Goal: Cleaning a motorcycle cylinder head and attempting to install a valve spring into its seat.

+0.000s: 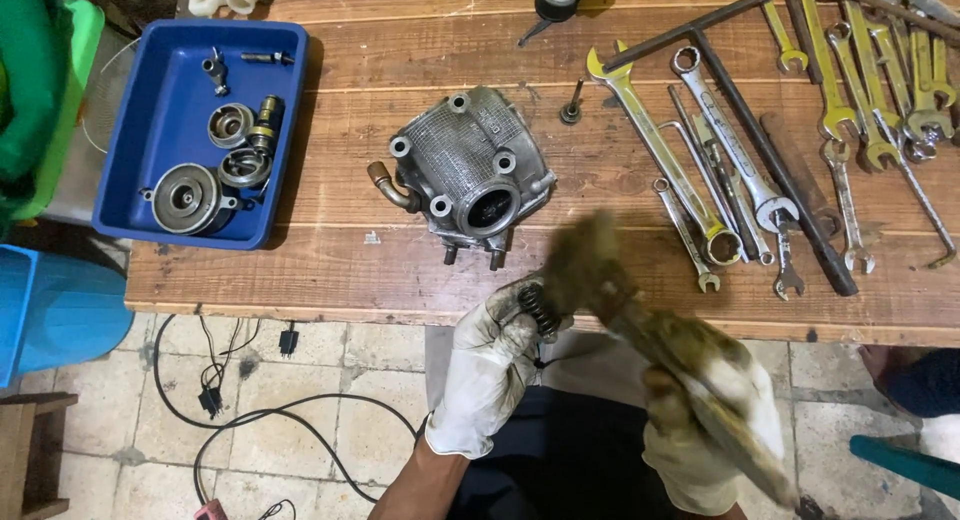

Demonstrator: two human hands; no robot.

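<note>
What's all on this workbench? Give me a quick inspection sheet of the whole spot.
Surface: wooden plank table, worn and stained.
Job's things: left hand, gloved, pinches a small coil spring; right hand, gloved, holds a dirty brush, bristles blurred at the spring.
Clutter: metal engine head at centre; blue tray with small round parts; row of spanners on the right.
Grips: both hands closed on their things.
Cables: black cords on the tiled floor.
Surroundings: blue bin and green container at left.
</note>
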